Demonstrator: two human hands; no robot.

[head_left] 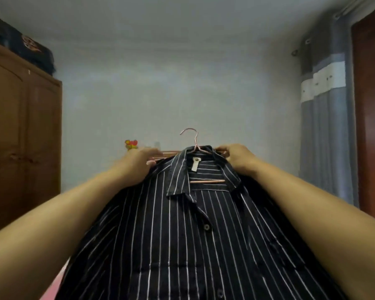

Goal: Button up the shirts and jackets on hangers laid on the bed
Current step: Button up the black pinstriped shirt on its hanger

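- Here, held up at arm's length: a dark striped shirt on a pink wire hanger, front toward the camera, hook standing upright above the collar.
- Left hand curled over the shirt's shoulder and the hanger's arm; right hand gripping the opposite shoulder likewise.
- Two buttons visible down the placket, apparently fastened.
- Collar open, white label showing inside, hanger crossbar just below it.
- Wooden wardrobe at the left edge, with a dark bag on top.
- Grey curtain and a brown door at the right edge; bare wall between, well behind the shirt.
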